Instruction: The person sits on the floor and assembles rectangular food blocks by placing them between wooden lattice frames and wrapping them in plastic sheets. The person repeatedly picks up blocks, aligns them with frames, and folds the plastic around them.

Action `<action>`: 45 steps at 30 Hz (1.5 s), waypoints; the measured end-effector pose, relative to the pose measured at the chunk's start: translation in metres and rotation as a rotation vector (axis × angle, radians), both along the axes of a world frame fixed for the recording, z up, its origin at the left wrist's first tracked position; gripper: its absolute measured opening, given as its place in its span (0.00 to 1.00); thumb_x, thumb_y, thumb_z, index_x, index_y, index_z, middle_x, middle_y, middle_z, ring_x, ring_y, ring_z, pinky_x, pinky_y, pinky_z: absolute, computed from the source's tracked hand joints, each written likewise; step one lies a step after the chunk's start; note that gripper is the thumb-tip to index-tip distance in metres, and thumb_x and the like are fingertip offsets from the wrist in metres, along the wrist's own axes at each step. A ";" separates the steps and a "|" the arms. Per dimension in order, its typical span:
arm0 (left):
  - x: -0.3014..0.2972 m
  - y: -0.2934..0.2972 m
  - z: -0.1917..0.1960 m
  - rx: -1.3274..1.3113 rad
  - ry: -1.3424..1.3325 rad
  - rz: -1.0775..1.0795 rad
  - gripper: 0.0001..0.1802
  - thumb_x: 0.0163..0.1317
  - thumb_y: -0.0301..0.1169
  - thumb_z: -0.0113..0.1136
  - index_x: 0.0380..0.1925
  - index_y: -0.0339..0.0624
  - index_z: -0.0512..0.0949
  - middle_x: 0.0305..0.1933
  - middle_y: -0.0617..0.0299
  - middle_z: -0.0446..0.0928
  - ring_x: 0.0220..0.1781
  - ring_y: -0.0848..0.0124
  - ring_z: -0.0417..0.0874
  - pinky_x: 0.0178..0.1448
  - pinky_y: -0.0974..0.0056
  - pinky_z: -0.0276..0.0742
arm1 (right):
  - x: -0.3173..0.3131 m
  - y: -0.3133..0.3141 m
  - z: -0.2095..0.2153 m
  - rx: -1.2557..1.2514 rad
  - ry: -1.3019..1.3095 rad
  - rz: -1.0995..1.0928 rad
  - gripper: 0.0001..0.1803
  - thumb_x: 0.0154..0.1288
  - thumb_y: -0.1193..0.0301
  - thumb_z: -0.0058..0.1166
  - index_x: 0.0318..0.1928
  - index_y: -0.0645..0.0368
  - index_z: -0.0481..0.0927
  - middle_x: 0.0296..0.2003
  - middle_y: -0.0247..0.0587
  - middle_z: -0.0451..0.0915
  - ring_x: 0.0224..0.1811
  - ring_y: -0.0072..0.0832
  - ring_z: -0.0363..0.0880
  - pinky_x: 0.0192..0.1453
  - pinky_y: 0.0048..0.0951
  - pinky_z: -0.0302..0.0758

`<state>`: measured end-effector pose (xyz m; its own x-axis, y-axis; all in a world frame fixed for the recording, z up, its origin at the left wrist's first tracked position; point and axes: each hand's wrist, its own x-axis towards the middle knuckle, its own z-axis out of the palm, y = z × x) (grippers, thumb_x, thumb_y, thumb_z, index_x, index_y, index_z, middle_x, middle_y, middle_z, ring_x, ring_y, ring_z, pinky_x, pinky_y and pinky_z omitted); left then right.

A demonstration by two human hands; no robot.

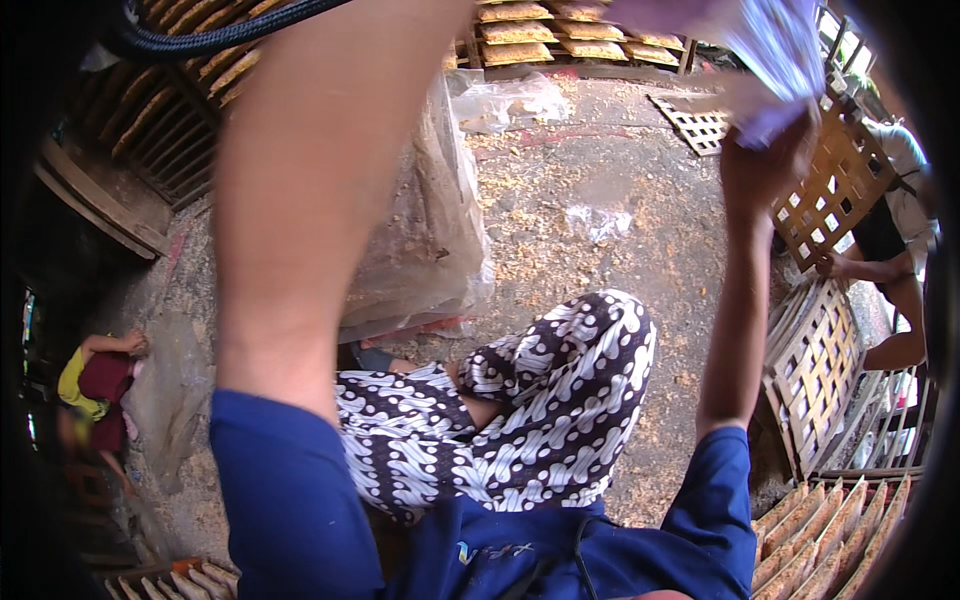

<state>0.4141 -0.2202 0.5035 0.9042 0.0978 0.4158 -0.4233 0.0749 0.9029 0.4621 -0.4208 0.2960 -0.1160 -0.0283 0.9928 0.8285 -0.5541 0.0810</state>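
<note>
My right hand [775, 155], raised at the upper right, is closed round the lower end of a purplish, see-through plastic sheet [775, 60]. The sheet is smeared by motion and runs out past the top edge. Across the upper left stretches my bare left forearm [300, 190]; its hand lies beyond the picture. Behind that forearm, a large stack covered in cloudy clear plastic [430, 240] stands on the floor in front of my folded legs [520, 410] in patterned trousers.
Racks of flat packs [515, 33] line the far side, with more slatted racks at left. At right, a co-worker [900, 220] holds a woven lattice tray [835, 185] above stacked trays [815, 375]. Another person [100, 385] is low at far left. Crumbs litter the floor [600, 260].
</note>
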 end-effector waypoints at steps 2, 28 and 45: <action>0.022 -0.017 -0.040 -0.034 0.013 0.039 0.21 0.67 0.38 0.54 0.49 0.29 0.76 0.44 0.49 0.82 0.45 0.63 0.84 0.55 0.58 0.80 | 0.020 -0.045 -0.013 -0.043 0.028 -0.155 0.28 0.60 0.79 0.51 0.64 0.60 0.69 0.58 0.51 0.75 0.62 0.43 0.75 0.62 0.37 0.77; -0.261 0.058 -0.268 0.410 0.218 0.470 0.24 0.68 0.38 0.54 0.58 0.36 0.72 0.66 0.52 0.70 0.54 0.70 0.79 0.56 0.62 0.75 | -0.045 -0.204 -0.358 -1.067 1.582 -0.454 0.51 0.42 0.73 0.61 0.72 0.47 0.59 0.74 0.48 0.55 0.78 0.47 0.46 0.77 0.62 0.39; -0.395 0.204 -0.385 1.034 0.484 1.271 0.22 0.62 0.37 0.62 0.55 0.41 0.76 0.65 0.47 0.71 0.65 0.50 0.72 0.69 0.54 0.65 | -0.122 0.123 -0.123 -0.884 0.802 0.745 0.27 0.67 0.64 0.56 0.64 0.58 0.70 0.65 0.52 0.68 0.68 0.48 0.66 0.71 0.44 0.63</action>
<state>0.0195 -0.0160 0.1184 0.5289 0.6884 0.4963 0.5569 -0.7228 0.4091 0.3405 -0.2978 0.1726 0.2482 0.8278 0.5031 0.8874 0.0140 -0.4607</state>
